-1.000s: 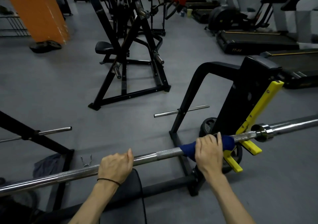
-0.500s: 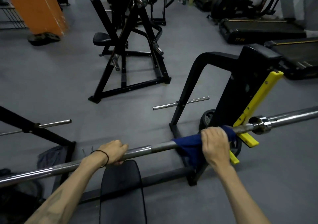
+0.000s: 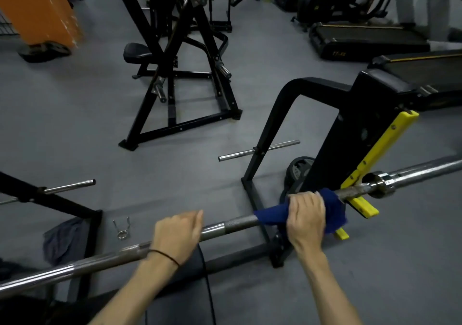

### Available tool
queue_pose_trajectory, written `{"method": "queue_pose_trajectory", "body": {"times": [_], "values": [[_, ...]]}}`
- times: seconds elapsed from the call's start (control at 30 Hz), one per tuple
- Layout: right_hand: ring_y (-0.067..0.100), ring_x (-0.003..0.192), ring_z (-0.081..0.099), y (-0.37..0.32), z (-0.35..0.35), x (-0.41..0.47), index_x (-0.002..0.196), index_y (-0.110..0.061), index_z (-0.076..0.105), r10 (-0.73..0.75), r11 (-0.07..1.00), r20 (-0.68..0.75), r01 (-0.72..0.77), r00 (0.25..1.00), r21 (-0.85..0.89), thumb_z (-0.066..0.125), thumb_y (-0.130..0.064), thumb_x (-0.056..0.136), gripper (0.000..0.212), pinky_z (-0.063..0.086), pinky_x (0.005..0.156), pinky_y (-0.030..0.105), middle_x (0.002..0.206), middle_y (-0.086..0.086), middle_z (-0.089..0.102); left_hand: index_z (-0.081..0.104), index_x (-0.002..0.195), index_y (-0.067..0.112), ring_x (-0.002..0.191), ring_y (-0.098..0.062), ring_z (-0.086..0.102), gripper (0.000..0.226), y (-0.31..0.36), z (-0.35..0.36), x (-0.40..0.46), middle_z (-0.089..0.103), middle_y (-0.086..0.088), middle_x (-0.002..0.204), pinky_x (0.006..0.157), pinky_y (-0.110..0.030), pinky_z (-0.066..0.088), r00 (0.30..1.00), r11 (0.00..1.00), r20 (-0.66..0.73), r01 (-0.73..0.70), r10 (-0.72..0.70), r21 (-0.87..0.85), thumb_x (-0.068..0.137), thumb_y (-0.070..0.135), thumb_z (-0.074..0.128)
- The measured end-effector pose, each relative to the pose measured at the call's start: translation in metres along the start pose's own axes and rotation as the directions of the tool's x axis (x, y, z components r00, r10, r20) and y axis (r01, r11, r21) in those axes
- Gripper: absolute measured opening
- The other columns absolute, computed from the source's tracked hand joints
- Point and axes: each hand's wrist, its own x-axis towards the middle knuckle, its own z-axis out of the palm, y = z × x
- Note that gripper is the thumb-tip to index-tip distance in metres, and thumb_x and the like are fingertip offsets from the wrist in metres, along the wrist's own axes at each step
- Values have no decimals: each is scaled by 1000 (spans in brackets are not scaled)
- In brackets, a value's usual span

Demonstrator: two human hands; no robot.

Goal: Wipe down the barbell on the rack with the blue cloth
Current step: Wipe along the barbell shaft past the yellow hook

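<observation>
A long steel barbell (image 3: 232, 226) runs across the lower view, from the bottom left up to the right edge, resting in the yellow hook (image 3: 360, 202) of the black rack upright (image 3: 350, 135). My left hand (image 3: 176, 233) grips the bar near its middle, a black band on the wrist. My right hand (image 3: 306, 214) holds the blue cloth (image 3: 271, 213) wrapped round the bar, just left of the yellow hook. One end of the cloth trails left along the bar, another bunches to the right of my knuckles. The bar's collar (image 3: 378, 182) lies right of the hook.
A black bench pad (image 3: 190, 287) lies under the bar between my arms. A spring collar clip (image 3: 121, 227) and a grey rag (image 3: 61, 242) lie on the floor at left. A weight plate (image 3: 297, 169) leans behind the upright. Another black machine (image 3: 180, 75) and treadmills (image 3: 362, 37) stand beyond.
My right hand has shifted slightly right along the bar with the cloth, which now trails left instead of hanging below. My left hand has also slid right along the bar.
</observation>
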Motion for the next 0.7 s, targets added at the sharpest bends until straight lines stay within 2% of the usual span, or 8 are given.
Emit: {"method": "queue_pose_trajectory", "body": {"times": [0.07, 0.13, 0.2, 0.3, 0.4, 0.5, 0.63, 0.7], "values": [[29, 88, 53, -59, 21, -22, 85, -10, 66, 151, 983, -46, -145, 988, 110, 38, -17, 99, 32, 39, 103, 53, 84, 7, 59, 66, 75, 21, 61, -24, 63, 35, 30, 15, 2, 64, 1, 67, 56, -37, 47, 990, 982, -116, -98, 80, -159, 95, 36, 43], [27, 92, 57, -102, 32, -50, 94, -11, 69, -54, 966, 22, 46, 998, 255, 37, -22, 103, 35, 39, 104, 48, 94, 5, 64, 69, 91, 17, 78, -22, 63, 34, 53, 25, 7, 66, 0, 83, 73, -35, 44, 985, 964, -114, -151, 128, -220, 99, 35, 41], [26, 106, 61, -86, 31, -56, 118, -10, 70, -366, 919, 131, 336, 921, 205, 33, -30, 107, 43, 38, 109, 43, 115, 5, 68, 70, 103, 14, 89, -23, 65, 39, 57, 30, 9, 69, -2, 94, 83, -35, 45, 982, 973, -84, -180, 169, -144, 101, 38, 40], [29, 109, 62, -11, 12, -24, 134, -8, 64, -394, 919, 199, 385, 897, 81, 32, -36, 108, 49, 37, 109, 41, 121, 9, 68, 70, 111, 9, 98, -26, 66, 46, 53, 33, 2, 70, -6, 103, 92, -37, 49, 968, 964, -98, -241, 231, -112, 101, 43, 40], [33, 100, 63, 26, 1, 1, 113, -8, 70, -142, 990, 103, 139, 985, 37, 31, -32, 107, 46, 35, 110, 43, 107, 9, 68, 70, 113, 8, 97, -26, 66, 48, 58, 34, 5, 69, -7, 103, 86, -41, 56, 983, 980, -102, -166, 155, -108, 102, 43, 40], [32, 91, 59, -20, 17, -12, 90, -14, 66, 39, 993, 54, -44, 998, 106, 38, -26, 103, 33, 32, 113, 48, 92, 5, 61, 70, 108, 9, 87, -25, 64, 46, 66, 36, 6, 67, -5, 96, 72, -40, 53, 988, 996, -130, -83, 77, -41, 103, 42, 38], [21, 119, 57, -29, 13, -37, 131, -12, 64, -392, 912, 220, 346, 893, 221, 35, -40, 106, 47, 30, 119, 41, 125, 2, 66, 67, 89, 16, 69, -24, 60, 40, 65, 37, 3, 61, -1, 80, 54, -39, 47, 986, 999, -163, -43, 46, 21, 102, 41, 39], [23, 117, 60, 11, 2, -13, 134, -11, 63, -483, 874, 238, 448, 843, 188, 35, -42, 107, 50, 35, 114, 39, 125, 5, 67, 64, 82, 18, 64, -23, 56, 41, 65, 38, 2, 56, 0, 74, 51, -39, 44, 985, 998, -167, -34, 41, 47, 102, 41, 37]]}}
